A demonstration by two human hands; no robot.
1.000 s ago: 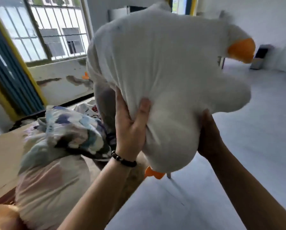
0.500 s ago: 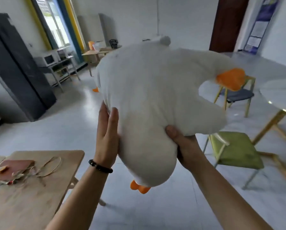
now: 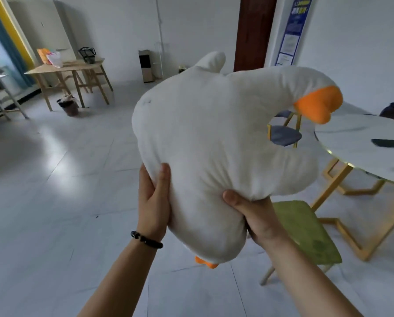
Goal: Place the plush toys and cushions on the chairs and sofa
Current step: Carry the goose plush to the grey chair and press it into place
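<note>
A big white plush goose point(image 3: 214, 138) with an orange beak and orange feet fills the middle of the view, held up in the air. My left hand point(image 3: 153, 202) grips its lower left side and my right hand point(image 3: 253, 216) grips its lower right side from beneath. A chair with a green seat point(image 3: 305, 232) stands just below and right of the toy. Farther back, a chair with a grey-blue seat point(image 3: 284, 135) shows through the gap under the goose's neck.
A round white table point(image 3: 360, 143) on gold legs stands at the right with a dark phone point(image 3: 388, 143) on it. Wooden tables point(image 3: 70, 69) and a dark bin point(image 3: 69, 106) stand at the back left. Pale tiled floor point(image 3: 54, 191) spreads across the left.
The view has swung right, from the window and a bundle of bedding to the open room. Both hands keep their grip on the goose, and the green chair is now closer.
</note>
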